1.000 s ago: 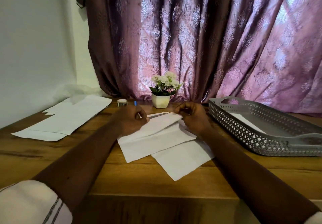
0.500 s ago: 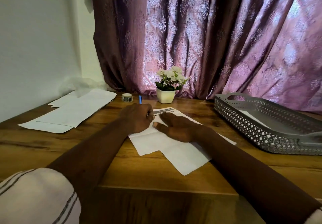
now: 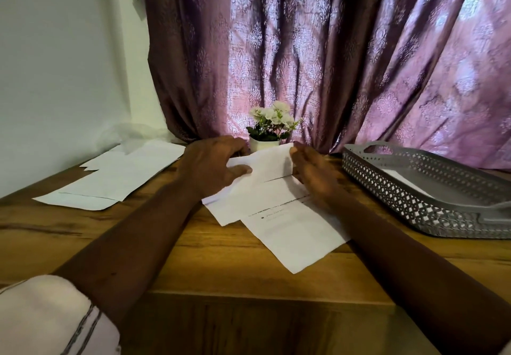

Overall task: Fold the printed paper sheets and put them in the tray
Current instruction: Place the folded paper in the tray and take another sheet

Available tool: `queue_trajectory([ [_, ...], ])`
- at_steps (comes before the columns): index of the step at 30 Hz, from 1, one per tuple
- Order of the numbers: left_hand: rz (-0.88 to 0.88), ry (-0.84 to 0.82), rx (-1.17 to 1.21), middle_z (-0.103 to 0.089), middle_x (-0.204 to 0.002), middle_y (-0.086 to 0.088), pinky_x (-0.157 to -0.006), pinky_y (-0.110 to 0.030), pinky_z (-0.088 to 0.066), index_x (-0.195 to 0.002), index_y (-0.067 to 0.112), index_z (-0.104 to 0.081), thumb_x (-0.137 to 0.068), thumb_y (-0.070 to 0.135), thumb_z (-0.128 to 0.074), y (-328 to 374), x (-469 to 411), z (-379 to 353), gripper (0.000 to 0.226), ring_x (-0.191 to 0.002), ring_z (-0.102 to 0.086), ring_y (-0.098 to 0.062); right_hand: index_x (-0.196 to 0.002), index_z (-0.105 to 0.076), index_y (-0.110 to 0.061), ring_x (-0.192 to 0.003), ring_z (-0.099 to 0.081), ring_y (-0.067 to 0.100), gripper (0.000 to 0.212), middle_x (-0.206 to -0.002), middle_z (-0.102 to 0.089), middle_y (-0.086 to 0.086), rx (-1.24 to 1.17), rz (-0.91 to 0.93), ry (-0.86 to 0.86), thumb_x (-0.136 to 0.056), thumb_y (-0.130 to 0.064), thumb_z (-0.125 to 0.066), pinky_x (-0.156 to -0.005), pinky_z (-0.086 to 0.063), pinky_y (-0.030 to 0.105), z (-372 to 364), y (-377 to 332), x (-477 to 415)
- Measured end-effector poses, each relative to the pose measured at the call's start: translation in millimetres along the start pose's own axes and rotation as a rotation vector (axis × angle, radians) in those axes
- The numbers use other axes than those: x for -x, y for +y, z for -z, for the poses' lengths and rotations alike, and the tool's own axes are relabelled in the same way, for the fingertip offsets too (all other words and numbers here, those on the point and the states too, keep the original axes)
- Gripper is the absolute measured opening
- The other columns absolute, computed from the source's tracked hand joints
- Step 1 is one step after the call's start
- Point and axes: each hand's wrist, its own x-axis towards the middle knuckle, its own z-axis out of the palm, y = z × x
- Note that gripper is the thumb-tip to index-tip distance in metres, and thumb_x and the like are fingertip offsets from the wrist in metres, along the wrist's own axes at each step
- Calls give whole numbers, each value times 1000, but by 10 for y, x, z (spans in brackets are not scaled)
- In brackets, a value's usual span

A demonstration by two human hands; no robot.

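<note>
Holding the far flap of a printed paper sheet point(image 3: 265, 177) raised off the wooden table point(image 3: 193, 258), the left hand point(image 3: 213, 166) is pinching it, with the thumb lying on top and the fingers curling behind the far edge. The right hand point(image 3: 312, 172) is meeting the flap's right edge with fairly straight fingers, its fingertips point(image 3: 293, 149) reaching the upper corner; blur is hiding the thumb, so I cannot tell whether this hand is pinching or only touching. The sheet is lying mid-table between the arms, its near part meeting a second sheet point(image 3: 298, 238) that is showing a line of dark print. A grey perforated tray point(image 3: 401, 202) is sitting to the right, apart from the hands, with white paper point(image 3: 401, 179) lying inside. More white sheets point(image 3: 119, 180) are lying at the left, and a small flower pot point(image 3: 265, 144) is standing just behind the hands, in front of a purple curtain point(image 3: 331, 64)
</note>
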Motion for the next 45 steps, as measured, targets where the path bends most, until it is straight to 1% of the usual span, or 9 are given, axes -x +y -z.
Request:
queue_trajectory([
  [5, -275, 81, -164, -68, -87, 0, -55, -37, -51, -94, 23, -68, -91, 40, -64, 162, -58, -31, 19, -69, -67, -27, -108, -74, -10, -101, -74, 36, 47, -105, -78, 14, -304, -232, 66, -102, -52, -53, -87, -60, 49, 48, -69, -26],
  [9, -385, -33, -230, -66, -94, -2, -69, -39, -49, -94, 25, -68, -93, 48, -47, 334, -58, -86, 31, -86, -66, -27, -122, -69, -9, -108, -71, 39, 30, -121, -73, 21, -391, -385, -2, -92, -6, -68, -69, -63, 38, 67, -40, -24],
  [16, 68, -271, -66, -59, -129, 6, -103, -48, -38, -129, 34, -50, -93, 76, -28, 395, 39, -215, 59, -118, -55, -20, -125, -66, -2, -105, -73, 39, 34, -118, -74, 23, -460, -345, -68, -92, 7, -66, -70, -65, 39, 75, -35, 9],
  [21, 216, -212, 186, -63, -75, 8, -66, -33, -40, -90, 34, -61, -102, 45, -44, 209, 91, -244, 24, -77, -64, -19, -124, -68, -7, -94, -75, 25, 31, -113, -78, 13, -439, -361, -106, -97, -21, -70, -62, -60, 34, 35, -31, 52],
  [27, 399, -243, 414, -40, -48, 8, -55, -32, -33, -51, 23, -51, -96, 43, -66, -68, 68, -197, 52, -48, -38, -7, -120, -67, 5, -105, -72, 44, 31, -119, -72, 28, -400, -273, -24, -98, -17, -69, -83, -56, 60, 12, -8, 27],
  [29, 394, -283, 327, -39, -49, 5, -56, -33, -34, -50, 18, -42, -96, 44, -64, -148, 83, -187, 58, -48, -39, -11, -109, -72, 2, -99, -73, 40, 20, -113, -73, 29, -296, -221, 62, -97, -14, -70, -87, -56, 57, -17, 3, 6],
  [32, 379, -341, 206, -41, -49, 5, -56, -33, -37, -49, 19, -41, -95, 49, -64, -215, 120, -139, 59, -49, -43, -13, -106, -74, -24, -90, -67, 19, 18, -103, -75, 7, 636, 113, 144, -88, -26, -72, -76, -54, 27, 39, 19, 10],
  [38, 626, -231, -229, -71, -105, -4, -90, -40, -48, -98, 22, -71, -93, 62, -54, -95, 109, 39, 44, -102, -65, -29, -97, -80, -31, -83, -63, 2, 20, -93, -74, -9, 745, 277, -300, -90, -46, -70, -71, -51, 27, -178, -24, 16],
  [45, 1129, -545, -447, -40, -156, -18, -118, -58, -24, -153, 21, -31, -86, 58, -64, -553, 317, 261, 84, -145, -36, -41, -102, -79, -39, -90, -64, 5, 29, -98, -71, -12, 742, 267, -365, -87, -58, -63, -79, -59, 36, -159, 90, -70],
])
